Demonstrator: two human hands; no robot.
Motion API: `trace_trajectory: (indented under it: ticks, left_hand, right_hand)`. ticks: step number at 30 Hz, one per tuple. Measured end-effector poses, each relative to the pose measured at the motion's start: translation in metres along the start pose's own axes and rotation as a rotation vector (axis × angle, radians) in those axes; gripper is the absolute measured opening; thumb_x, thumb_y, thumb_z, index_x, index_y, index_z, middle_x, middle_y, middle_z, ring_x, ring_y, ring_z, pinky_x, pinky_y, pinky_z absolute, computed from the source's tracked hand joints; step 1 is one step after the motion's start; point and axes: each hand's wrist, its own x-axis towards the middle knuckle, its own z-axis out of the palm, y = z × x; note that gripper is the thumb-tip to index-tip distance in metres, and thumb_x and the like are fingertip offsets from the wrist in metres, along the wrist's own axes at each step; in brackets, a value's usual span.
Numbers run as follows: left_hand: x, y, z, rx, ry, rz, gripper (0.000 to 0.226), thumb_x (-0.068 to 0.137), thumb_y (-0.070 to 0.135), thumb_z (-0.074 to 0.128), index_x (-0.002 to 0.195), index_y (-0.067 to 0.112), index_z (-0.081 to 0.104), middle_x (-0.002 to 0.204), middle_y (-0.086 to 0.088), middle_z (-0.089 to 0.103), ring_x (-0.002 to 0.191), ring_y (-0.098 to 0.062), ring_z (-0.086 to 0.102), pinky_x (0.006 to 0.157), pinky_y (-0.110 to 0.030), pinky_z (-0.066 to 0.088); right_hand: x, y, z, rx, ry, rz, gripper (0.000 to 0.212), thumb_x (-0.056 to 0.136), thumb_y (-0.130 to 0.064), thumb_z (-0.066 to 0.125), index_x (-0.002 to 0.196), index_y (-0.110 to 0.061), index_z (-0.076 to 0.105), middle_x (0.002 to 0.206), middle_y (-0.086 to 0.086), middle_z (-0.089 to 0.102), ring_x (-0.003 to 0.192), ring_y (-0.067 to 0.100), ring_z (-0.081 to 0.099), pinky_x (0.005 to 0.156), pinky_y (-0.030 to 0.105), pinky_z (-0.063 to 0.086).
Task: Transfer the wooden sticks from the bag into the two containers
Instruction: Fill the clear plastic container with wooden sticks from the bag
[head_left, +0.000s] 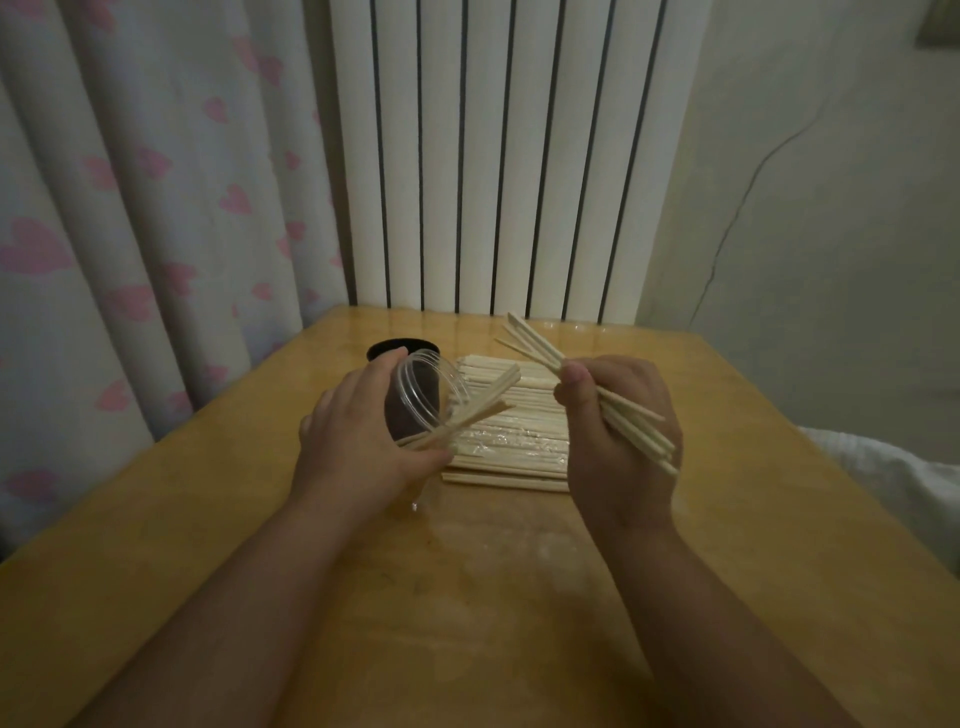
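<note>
Pale wooden sticks (498, 374) lie stacked in a clear plastic bag (524, 434). Left hand (358, 441) grips a tilted clear round jar (422, 389) holding several sticks; right hand (618, 431) clamps a stick bundle (535, 348).

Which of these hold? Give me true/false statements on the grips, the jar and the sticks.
1. The left grip holds a clear jar tilted. True.
2. The right grip is empty. False: it holds a bundle of sticks.
3. A few loose sticks poke out of the jar's mouth. True.
4. The bag of sticks lies left of the jar. False: it lies flat on the table to the jar's right, between the two grips.
5. A black container stands behind the jar. True.
</note>
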Motion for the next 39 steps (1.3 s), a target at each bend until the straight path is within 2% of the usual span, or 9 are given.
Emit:
trace_trajectory:
  ticks: [3,6,10,13,15,20,26,33,39]
  left_hand:
    - [-0.001,0.002,0.000,0.026,-0.019,0.026,0.109,0.062,0.058,0.086,0.151,0.044,0.025,0.149,0.011,0.042,0.137,-0.019,0.038,0.111,-0.046,0.034]
    - [-0.002,0.004,-0.001,0.030,-0.034,0.039,0.109,0.063,0.055,0.087,0.151,0.045,0.024,0.151,0.012,0.041,0.139,-0.019,0.036,0.112,-0.045,0.030]
    - [-0.003,0.005,-0.002,0.045,-0.044,0.054,0.110,0.062,0.054,0.088,0.152,0.044,0.025,0.150,0.011,0.042,0.139,-0.019,0.036,0.112,-0.046,0.030]
    - [-0.003,0.006,-0.002,0.053,-0.049,0.058,0.111,0.062,0.052,0.088,0.152,0.045,0.024,0.150,0.011,0.041,0.140,-0.019,0.036,0.113,-0.046,0.030]
    - [-0.003,0.006,-0.001,0.050,-0.046,0.056,0.111,0.062,0.052,0.088,0.152,0.045,0.024,0.150,0.011,0.041,0.140,-0.019,0.036,0.113,-0.046,0.030]
    - [-0.002,0.005,-0.001,0.051,-0.046,0.058,0.111,0.060,0.055,0.088,0.151,0.046,0.024,0.149,0.011,0.043,0.139,-0.020,0.037,0.113,-0.048,0.033]
    - [-0.003,0.004,-0.001,0.056,-0.041,0.055,0.112,0.060,0.055,0.088,0.151,0.046,0.024,0.150,0.011,0.042,0.139,-0.020,0.037,0.114,-0.048,0.033]
    - [-0.002,0.004,-0.001,0.047,-0.033,0.046,0.112,0.060,0.056,0.088,0.151,0.045,0.024,0.151,0.010,0.041,0.140,-0.020,0.037,0.113,-0.048,0.034]
    - [-0.001,0.003,-0.001,0.043,-0.018,0.040,0.111,0.060,0.057,0.088,0.151,0.042,0.026,0.150,0.010,0.043,0.139,-0.020,0.038,0.113,-0.049,0.035]
  right_hand:
    - [0.001,-0.013,-0.003,0.246,0.064,0.174,0.023,0.100,-0.033,0.053,0.085,-0.026,0.068,0.075,0.001,0.068,0.073,0.018,0.070,0.068,0.032,0.056]
    - [-0.003,-0.023,-0.005,0.308,0.032,0.292,0.031,0.104,-0.023,0.049,0.080,-0.014,0.065,0.060,0.004,0.066,0.054,0.019,0.065,0.055,0.029,0.054]
    - [-0.004,-0.021,-0.001,0.236,-0.064,0.367,0.030,0.099,-0.028,0.058,0.071,-0.019,0.063,0.056,0.000,0.060,0.052,0.015,0.058,0.051,0.034,0.048]
    - [-0.002,-0.017,0.000,0.252,-0.179,0.458,0.013,0.083,-0.026,0.079,0.082,-0.022,0.066,0.070,0.000,0.066,0.060,0.011,0.061,0.056,0.029,0.048]
    - [-0.003,-0.015,-0.001,0.309,-0.180,0.511,0.027,0.076,-0.024,0.083,0.095,-0.020,0.064,0.084,0.007,0.066,0.063,0.013,0.061,0.056,0.026,0.050]
    - [-0.003,-0.016,-0.001,0.465,-0.075,0.600,0.006,0.094,-0.015,0.065,0.090,-0.013,0.062,0.074,0.003,0.063,0.062,0.013,0.061,0.057,0.028,0.054]
    - [-0.009,-0.010,0.003,0.219,-0.235,0.506,0.010,0.093,-0.023,0.067,0.100,-0.022,0.074,0.084,-0.002,0.066,0.069,0.009,0.059,0.061,0.025,0.051]
    - [-0.008,-0.012,0.001,0.381,-0.168,0.553,0.010,0.096,-0.005,0.060,0.096,-0.010,0.068,0.085,0.004,0.065,0.066,0.012,0.062,0.061,0.026,0.055]
    - [-0.005,-0.009,0.001,0.387,-0.159,0.592,0.015,0.099,-0.015,0.059,0.100,-0.016,0.073,0.079,0.001,0.067,0.067,0.011,0.063,0.062,0.026,0.057]
